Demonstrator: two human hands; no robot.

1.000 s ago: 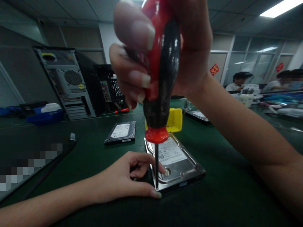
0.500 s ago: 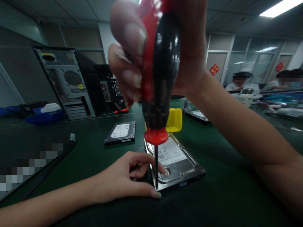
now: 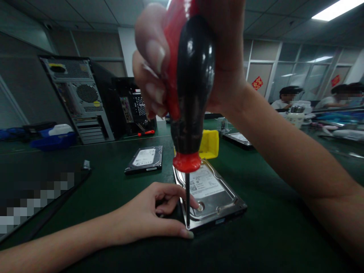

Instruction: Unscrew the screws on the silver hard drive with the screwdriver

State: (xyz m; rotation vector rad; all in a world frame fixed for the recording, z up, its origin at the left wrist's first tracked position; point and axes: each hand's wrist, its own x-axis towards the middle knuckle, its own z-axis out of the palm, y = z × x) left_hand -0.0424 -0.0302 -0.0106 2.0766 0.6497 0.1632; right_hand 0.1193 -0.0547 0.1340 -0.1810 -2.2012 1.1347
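Observation:
My right hand [image 3: 227,64] is wrapped round the red and black handle of a screwdriver [image 3: 193,87], held upright close to the camera. Its thin dark shaft runs down to the near left corner of a silver hard drive [image 3: 216,204], where the tip rests on or at a screw. The drive lies flat on the green table, label side up. My left hand [image 3: 153,212] grips that same corner, index finger pressed on the top cover and thumb along the front edge. The other left fingers are curled under the palm.
Behind the drive stands a yellow bin [image 3: 210,144]. A second hard drive [image 3: 145,159] lies to the left, another [image 3: 238,138] at the back right. Computer towers [image 3: 85,98], a red-handled screwdriver [image 3: 146,133] and a blue tray [image 3: 54,141] are at the back left. People [image 3: 287,99] sit at the far right.
My right hand and the screwdriver handle have turned and shifted slightly to the left. The tip stays at the same corner, and my left hand and the drive have not moved.

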